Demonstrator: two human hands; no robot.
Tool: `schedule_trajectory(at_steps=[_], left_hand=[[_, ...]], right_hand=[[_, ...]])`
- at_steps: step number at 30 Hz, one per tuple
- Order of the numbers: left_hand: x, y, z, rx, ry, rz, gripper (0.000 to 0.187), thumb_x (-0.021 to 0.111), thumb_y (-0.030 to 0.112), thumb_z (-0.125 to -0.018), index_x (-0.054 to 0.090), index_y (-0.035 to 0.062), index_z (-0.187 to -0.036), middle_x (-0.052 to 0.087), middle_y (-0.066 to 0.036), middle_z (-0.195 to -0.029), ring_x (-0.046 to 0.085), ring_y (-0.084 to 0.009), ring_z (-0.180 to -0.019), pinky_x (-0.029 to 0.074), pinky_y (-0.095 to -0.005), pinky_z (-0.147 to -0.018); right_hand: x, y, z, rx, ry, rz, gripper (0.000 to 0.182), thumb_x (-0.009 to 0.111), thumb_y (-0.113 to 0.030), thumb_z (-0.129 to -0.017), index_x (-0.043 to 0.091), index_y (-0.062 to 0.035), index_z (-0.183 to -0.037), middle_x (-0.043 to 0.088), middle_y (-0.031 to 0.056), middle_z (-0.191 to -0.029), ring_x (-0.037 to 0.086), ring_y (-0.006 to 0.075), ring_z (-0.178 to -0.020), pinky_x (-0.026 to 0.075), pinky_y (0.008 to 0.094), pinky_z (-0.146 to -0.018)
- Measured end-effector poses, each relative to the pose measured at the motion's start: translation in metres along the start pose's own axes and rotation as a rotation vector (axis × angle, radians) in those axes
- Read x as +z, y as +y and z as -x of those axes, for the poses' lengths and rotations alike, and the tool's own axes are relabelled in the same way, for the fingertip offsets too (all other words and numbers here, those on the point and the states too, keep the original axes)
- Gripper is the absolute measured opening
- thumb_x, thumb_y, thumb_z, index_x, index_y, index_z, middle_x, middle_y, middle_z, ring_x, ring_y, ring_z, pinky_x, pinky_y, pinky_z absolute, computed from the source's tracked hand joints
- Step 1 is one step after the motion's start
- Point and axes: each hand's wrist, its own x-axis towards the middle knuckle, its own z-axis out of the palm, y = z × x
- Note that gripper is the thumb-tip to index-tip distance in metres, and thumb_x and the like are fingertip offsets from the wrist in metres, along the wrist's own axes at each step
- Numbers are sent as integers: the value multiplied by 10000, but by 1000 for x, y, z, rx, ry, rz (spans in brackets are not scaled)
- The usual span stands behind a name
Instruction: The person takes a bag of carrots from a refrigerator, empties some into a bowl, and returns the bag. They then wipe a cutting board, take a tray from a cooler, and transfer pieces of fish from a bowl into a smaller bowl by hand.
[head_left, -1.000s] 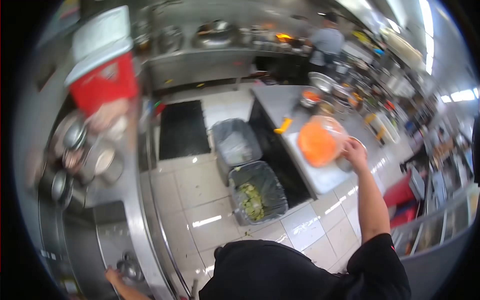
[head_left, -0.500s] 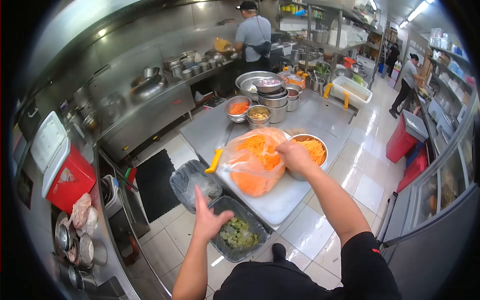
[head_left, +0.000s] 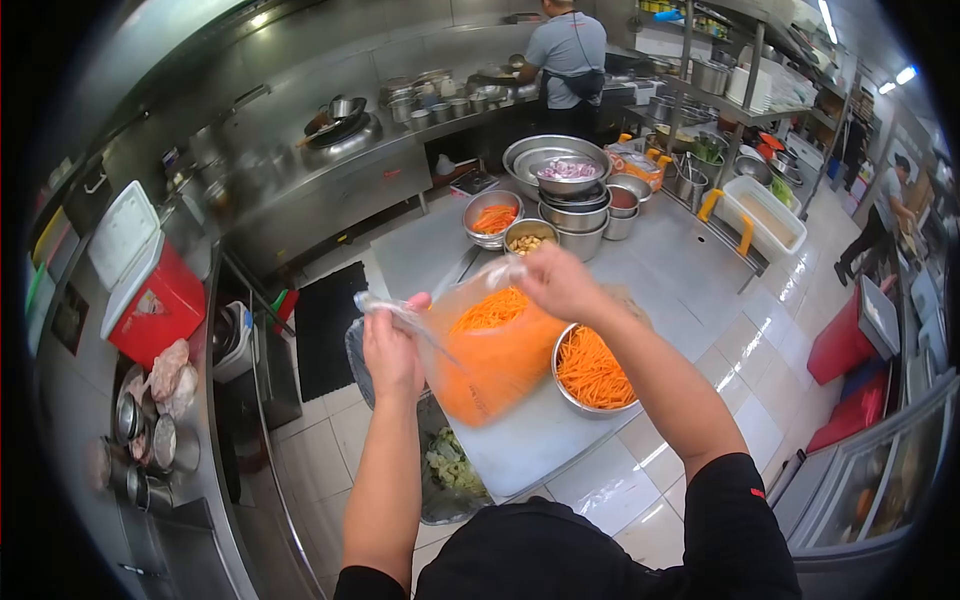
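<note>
A clear plastic bag (head_left: 490,370) full of shredded carrot stands on the white cutting board (head_left: 535,455), held up by its mouth. My left hand (head_left: 392,350) is closed on the bag's left edge, and my right hand (head_left: 560,285) grips the right edge of the opening. The mouth is stretched between both hands. To the right of the bag, partly under my right forearm, a steel bowl (head_left: 600,372) holds more shredded carrot. Behind my right hand sits a steel pot of light-brown pieces (head_left: 530,236).
Steel bowls of carrot pieces (head_left: 495,218) and chopped purple onion (head_left: 567,171) stand at the table's far side. A bin of green scraps (head_left: 452,465) is below the board's left edge. A co-worker (head_left: 567,60) faces the stove; another person (head_left: 890,210) is far right.
My left hand has risen from above the bins and taken hold of the bag's left edge. The bag's mouth is now lifted and spread. The view has shifted.
</note>
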Motion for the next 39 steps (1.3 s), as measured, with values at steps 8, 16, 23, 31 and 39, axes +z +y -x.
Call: schedule_trajectory(at_steps=[8,16,23,31,39], left_hand=[[70,28,-16,-45,-58,2,182,416,242,-973,450,113,-1096,380,23,-693,335,-87,-536,345,-263,-501],[58,-53,-25,568,-549,-1089,575,502,296,-937,337,-23,-1386,627,-173,-860,606,-283,-704,489,-409,-696],[67,-3,-31,-593,-433,-531,315,489,309,-988,599,19,-935,622,-76,-750,609,-174,-745,480,-292,-668],[51,9,-27,-117,-796,-961,95,647,31,-801,577,48,-863,622,-115,-869,613,-267,-791,486,-359,-691],[57,-24,-19,692,-545,-1214,82,606,2,-824,540,22,-870,576,-179,-912,584,-401,-847,480,-434,-735]], right_hand=[[-57,-46,-24,-104,263,-611,169,618,-150,-905,675,-34,-1015,576,62,-1079,569,151,-994,473,307,-849],[-17,-46,-19,-199,29,-91,753,738,-481,-732,541,-56,-1322,536,216,-1215,608,321,-1053,507,398,-888],[-30,-20,-17,28,-245,-481,215,653,-205,-889,694,-2,-946,696,60,-781,659,116,-694,530,260,-649],[32,-1,-14,-44,-185,-834,254,556,-234,-951,653,-24,-1056,672,140,-1037,628,257,-967,477,357,-876],[18,-8,-32,-67,-331,-241,358,489,-108,-885,583,-70,-1228,646,213,-1114,589,389,-1073,476,453,-893]])
